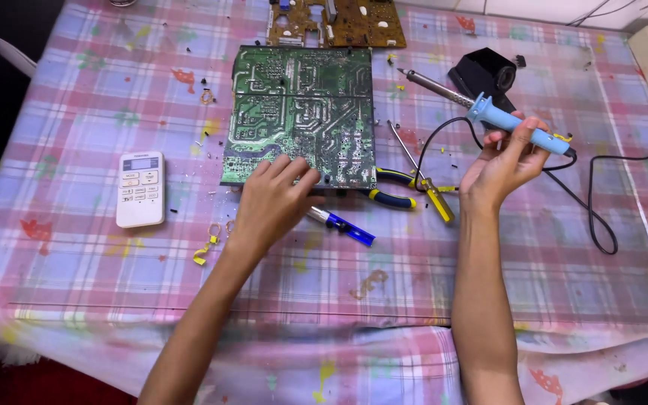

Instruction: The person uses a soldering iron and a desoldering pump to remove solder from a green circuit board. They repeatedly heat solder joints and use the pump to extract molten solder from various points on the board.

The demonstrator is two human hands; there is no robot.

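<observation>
Head view: your left hand lay flat, fingers spread, holding nothing, on the green circuit board's near edge. Your right hand pinched the soldering iron aloft; its trailing cord could snag, swinging the tip.

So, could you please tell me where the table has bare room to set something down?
Free: the near cloth below the blue tool, and left of the remote. Crowded: around the green board, pliers and soldering iron cable.

Near table edge open; pliers, screwdriver & cable crowd btwn hands
</observation>
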